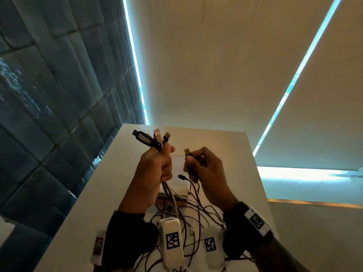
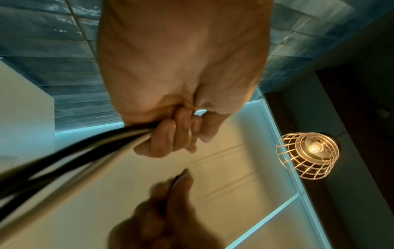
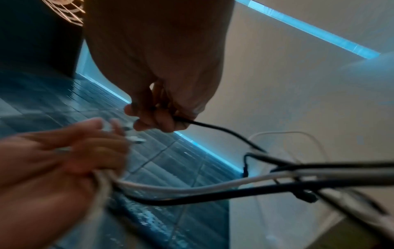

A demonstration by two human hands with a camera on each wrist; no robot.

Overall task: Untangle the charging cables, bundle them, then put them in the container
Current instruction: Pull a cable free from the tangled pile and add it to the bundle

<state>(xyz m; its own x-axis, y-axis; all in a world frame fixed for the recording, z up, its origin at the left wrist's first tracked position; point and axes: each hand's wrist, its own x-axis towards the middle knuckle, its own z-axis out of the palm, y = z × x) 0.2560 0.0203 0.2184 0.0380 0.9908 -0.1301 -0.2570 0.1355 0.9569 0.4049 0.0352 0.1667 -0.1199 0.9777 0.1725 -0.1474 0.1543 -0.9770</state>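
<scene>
My left hand [image 1: 163,163] is raised over the table and grips a bunch of charging cables. Their USB plugs [image 1: 155,137], black and white, stick up above the fist. In the left wrist view the fingers [image 2: 170,134] curl round black and white cables [image 2: 74,155]. My right hand [image 1: 196,163] pinches a single dark cable just below its USB plug [image 1: 187,151]; its fingers [image 3: 157,118] hold that black cable [image 3: 213,125]. The rest of the cables hang into a tangle [image 1: 188,213] on the table. A clear container [image 1: 176,191] stands behind the hands, its rim [image 3: 283,133] visible.
The white table [image 1: 225,154] is narrow, with a dark tiled wall [image 1: 49,95] to its left and pale blinds behind. A wire pendant lamp [image 2: 309,155] hangs overhead. Wrist cameras with square markers [image 1: 171,240] sit over the tangle.
</scene>
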